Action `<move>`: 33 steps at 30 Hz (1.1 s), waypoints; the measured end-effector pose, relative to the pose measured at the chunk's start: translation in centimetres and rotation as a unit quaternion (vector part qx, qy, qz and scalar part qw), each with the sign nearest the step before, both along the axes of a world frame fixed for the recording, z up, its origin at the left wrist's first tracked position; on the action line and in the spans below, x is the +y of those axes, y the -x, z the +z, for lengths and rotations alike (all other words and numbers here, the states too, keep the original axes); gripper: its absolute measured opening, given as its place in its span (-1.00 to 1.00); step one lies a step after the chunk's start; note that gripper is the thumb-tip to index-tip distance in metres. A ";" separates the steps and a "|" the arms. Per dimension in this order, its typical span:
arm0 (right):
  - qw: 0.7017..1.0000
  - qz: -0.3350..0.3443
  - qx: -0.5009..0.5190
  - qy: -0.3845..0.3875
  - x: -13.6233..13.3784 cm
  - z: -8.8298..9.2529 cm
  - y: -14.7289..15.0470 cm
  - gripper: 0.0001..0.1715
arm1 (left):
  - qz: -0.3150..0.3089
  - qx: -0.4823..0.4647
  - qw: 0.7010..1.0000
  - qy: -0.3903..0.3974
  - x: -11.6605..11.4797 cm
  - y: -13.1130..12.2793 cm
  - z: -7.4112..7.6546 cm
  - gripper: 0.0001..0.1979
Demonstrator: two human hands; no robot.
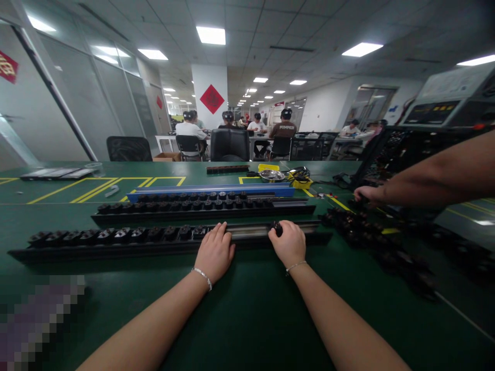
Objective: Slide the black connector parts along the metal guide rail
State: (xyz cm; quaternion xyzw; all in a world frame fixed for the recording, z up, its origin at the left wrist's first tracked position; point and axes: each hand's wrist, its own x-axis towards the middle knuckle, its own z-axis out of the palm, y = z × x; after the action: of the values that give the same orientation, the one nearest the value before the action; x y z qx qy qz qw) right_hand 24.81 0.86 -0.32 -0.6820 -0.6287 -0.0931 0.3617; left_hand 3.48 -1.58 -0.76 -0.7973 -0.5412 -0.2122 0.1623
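Note:
A long black rail [116, 250] lies across the green table [240, 309] in front of me, its left half filled with a row of black socket modules [116, 234]. My left hand [215, 252] rests on the rail just right of the last seated module, fingers stretched flat over it. My right hand [286, 242] is curled on a single black socket module [277, 228], which it presses into the rail's bare channel. A second filled rail [201, 206] lies behind, parallel to the first.
A heap of loose black modules [371, 237] lies to the right. A co-worker's arm [436, 178] reaches in from the right towards it. A blue rail [209, 189], a metal bowl [271, 175] and a yellow tray [299, 181] sit further back. People sit at far desks.

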 end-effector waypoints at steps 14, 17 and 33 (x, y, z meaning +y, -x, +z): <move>1.000 -0.026 -0.007 -0.010 0.2 -0.1 -1.0 -0.70 | -0.010 -0.012 1.000 -0.008 0.1 0.0 -0.1 -0.74; 0.999 -0.029 -0.012 -0.014 0.2 -0.1 -1.0 -0.71 | -0.010 -0.012 1.000 -0.007 0.1 0.0 -0.1 -0.75; 0.999 -0.050 -0.002 -0.012 0.2 0.0 -2.1 -0.69 | -0.010 -0.008 1.000 -0.009 0.0 -0.1 0.0 -0.74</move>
State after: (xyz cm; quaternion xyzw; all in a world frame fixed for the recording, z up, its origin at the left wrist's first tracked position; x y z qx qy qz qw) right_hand 26.87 1.05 -0.28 -0.7081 -0.5935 -0.1195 0.3633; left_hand 3.53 -1.58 -0.80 -0.7994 -0.5325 -0.2252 0.1632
